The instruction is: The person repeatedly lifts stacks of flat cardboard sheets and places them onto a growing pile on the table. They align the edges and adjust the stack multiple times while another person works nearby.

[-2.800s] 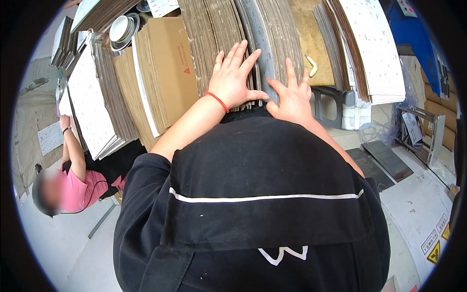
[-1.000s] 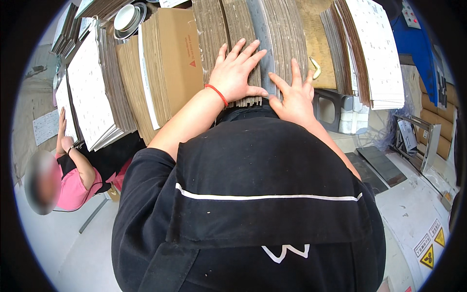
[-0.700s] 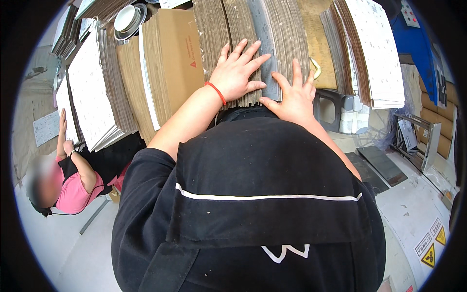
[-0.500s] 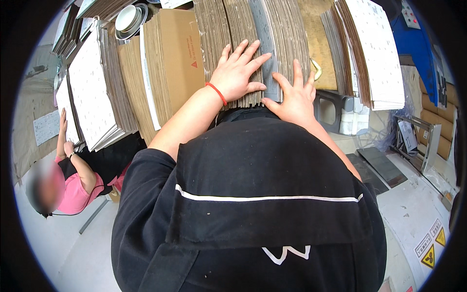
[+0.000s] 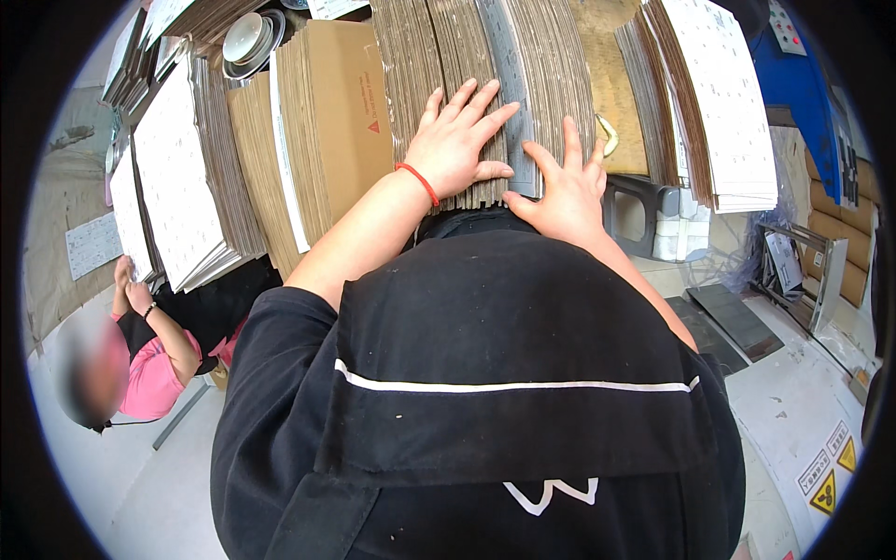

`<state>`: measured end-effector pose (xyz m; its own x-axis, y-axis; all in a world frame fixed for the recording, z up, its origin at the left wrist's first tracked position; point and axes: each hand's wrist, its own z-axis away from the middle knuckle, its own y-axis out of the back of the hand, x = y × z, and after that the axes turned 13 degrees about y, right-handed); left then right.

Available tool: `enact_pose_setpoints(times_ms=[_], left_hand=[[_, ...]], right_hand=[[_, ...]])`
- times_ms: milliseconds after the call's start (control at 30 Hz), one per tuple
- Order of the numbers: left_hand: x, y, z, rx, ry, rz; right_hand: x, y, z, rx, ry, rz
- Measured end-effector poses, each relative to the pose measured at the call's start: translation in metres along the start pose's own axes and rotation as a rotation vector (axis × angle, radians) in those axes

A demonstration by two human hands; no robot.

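Rests an open left hand point(image 5: 455, 145) on a cardboard stack point(image 5: 464, 47), upper centre of frame; splays the right hand point(image 5: 569, 187) over the neighbouring stack point(image 5: 555, 56), with a grey strip point(image 5: 505, 56) between.

A brown cardboard sheet point(image 5: 341, 177) at upper left of centre bears a small red triangle point(image 5: 373, 127) beside lines of red print. At lower right, two yellow warning triangles point(image 5: 824, 493) with black symbols stand on a pale surface point(image 5: 779, 429), each beside a white panel point(image 5: 813, 471) of dark characters. Tiny marks on the grey sheet point(image 5: 504, 56) at upper centre and the white sheets point(image 5: 723, 112) at upper right are illegible.
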<state>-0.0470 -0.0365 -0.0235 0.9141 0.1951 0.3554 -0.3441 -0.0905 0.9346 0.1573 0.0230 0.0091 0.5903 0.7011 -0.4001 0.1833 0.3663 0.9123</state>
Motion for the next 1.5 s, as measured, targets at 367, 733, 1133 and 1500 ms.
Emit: enact_pose_setpoints(times_ms=[367, 733, 1133, 1500], left_hand=[[0.0, 0.0, 0.0, -0.005, -0.004, 0.005], [0.002, 0.001, 0.0, -0.023, 0.005, 0.011], [-0.003, 0.01, 0.001, -0.074, -0.008, 0.036], [0.0, 0.009, 0.0, -0.058, 0.008, 0.041]], right_hand=[[0.008, -0.006, 0.001, 0.035, 0.018, -0.015], [-0.003, 0.003, -0.002, -0.025, -0.056, 0.027], [0.005, -0.004, 0.0, 0.005, -0.043, 0.01], [-0.004, 0.001, -0.004, -0.022, -0.061, 0.077]])
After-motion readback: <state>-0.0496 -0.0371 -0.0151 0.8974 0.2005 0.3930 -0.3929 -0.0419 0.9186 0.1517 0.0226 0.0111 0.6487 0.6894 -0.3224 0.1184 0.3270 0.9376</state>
